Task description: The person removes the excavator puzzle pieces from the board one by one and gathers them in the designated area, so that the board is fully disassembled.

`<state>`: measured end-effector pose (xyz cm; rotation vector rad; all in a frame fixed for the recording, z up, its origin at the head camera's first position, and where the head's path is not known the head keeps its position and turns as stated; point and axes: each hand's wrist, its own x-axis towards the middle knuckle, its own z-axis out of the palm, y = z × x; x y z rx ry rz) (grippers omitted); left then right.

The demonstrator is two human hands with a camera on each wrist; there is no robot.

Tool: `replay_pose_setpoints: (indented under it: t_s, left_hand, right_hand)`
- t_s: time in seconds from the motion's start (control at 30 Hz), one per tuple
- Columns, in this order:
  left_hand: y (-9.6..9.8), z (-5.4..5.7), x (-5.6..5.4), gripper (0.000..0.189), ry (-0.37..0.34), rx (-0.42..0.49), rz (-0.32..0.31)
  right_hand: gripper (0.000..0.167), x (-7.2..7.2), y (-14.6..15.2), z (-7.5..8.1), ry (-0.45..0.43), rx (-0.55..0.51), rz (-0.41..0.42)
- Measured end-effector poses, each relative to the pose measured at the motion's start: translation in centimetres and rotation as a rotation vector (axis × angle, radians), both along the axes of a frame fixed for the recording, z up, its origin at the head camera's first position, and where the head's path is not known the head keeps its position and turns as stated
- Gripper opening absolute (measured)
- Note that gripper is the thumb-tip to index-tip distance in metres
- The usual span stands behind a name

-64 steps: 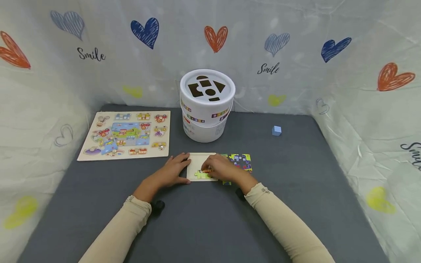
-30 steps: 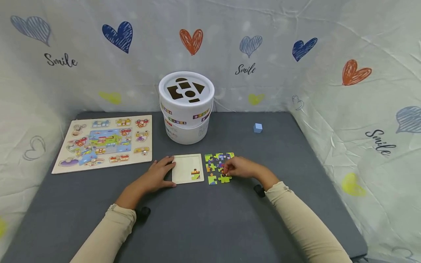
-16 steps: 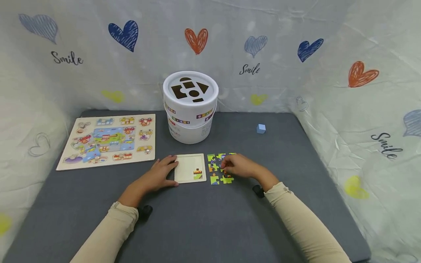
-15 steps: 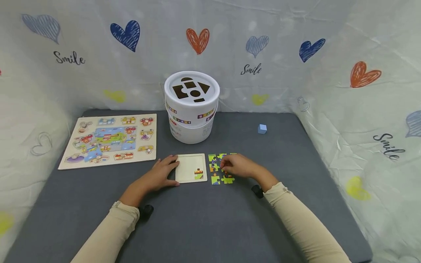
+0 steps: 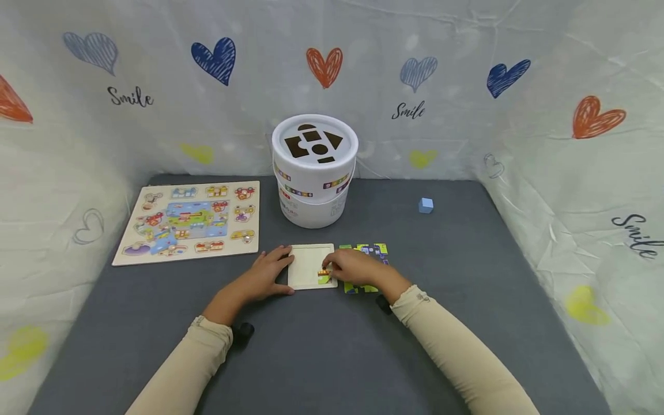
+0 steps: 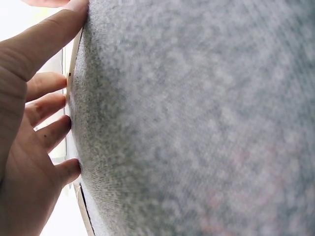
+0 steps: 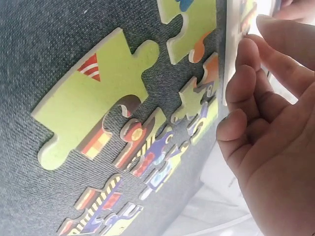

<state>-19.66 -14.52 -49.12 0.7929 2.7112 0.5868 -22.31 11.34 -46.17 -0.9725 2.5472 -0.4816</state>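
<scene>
A pale wooden puzzle tray lies on the table in front of me. My left hand rests its spread fingers and thumb along the tray's left edge. In the left wrist view, those fingers touch the edge. Over the tray's lower right part, my right hand pinches a small puzzle piece, mostly hidden by its fingertips. Below them a green-and-orange puzzle piece shows in the corner. Several loose jigsaw pieces lie right of the tray, partly under the right hand; one is a green piece.
A white bucket with shape holes in its lid stands behind the tray. A large wooden picture board lies at the back left. A small blue cube sits at the back right of the grey table.
My right hand has moved left from the loose pieces to the tray's lower right corner. The left hand stays at the tray's left edge. The head view has shifted slightly.
</scene>
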Motion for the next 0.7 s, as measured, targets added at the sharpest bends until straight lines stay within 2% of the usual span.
replay_pose_setpoints:
  t_s: [0.43, 0.7]
  left_hand:
    - [0.16, 0.38, -0.12, 0.081, -0.01, -0.008, 0.009]
    - [0.32, 0.51, 0.15, 0.081, -0.013, -0.005, 0.01]
  right_hand:
    - [0.022, 0.03, 0.19, 0.6, -0.011, -0.052, -0.013]
    - [0.01, 0.02, -0.03, 0.76, 0.015, -0.087, -0.046]
